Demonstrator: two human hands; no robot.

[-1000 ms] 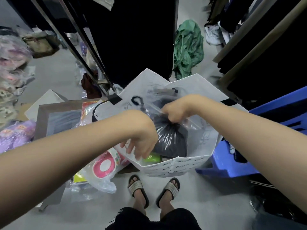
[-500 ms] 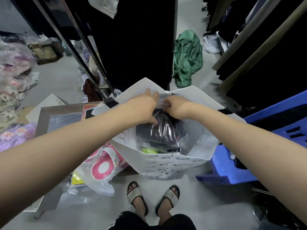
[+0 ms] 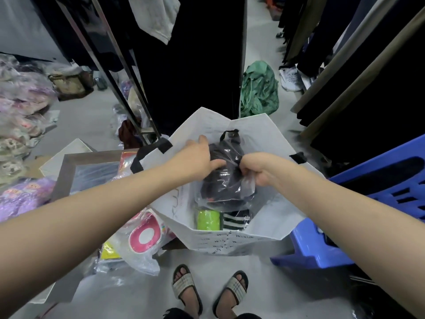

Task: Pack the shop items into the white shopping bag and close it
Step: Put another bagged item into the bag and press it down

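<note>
The white shopping bag (image 3: 232,242) with black handles stands open on the floor in front of my feet. Inside it lies a clear plastic packet holding a dark garment on a black hanger (image 3: 222,185). My left hand (image 3: 202,161) presses on the packet's top left. My right hand (image 3: 258,170) pinches the packet's plastic at its right side. Below the packet, a neon green item (image 3: 208,218) and a black-and-white striped item (image 3: 235,219) rest in the bag.
A clear packet with a pink ring print (image 3: 142,240) lies left of the bag beside a grey framed panel (image 3: 92,171). A blue plastic stool (image 3: 358,226) stands at the right. Dark hanging clothes, a green garment (image 3: 259,90) and piled packets (image 3: 20,116) surround the spot.
The packet has gone from being held above the bag down into it. My left hand came up from the bag's front edge onto the packet, and both hands have pushed it lower.
</note>
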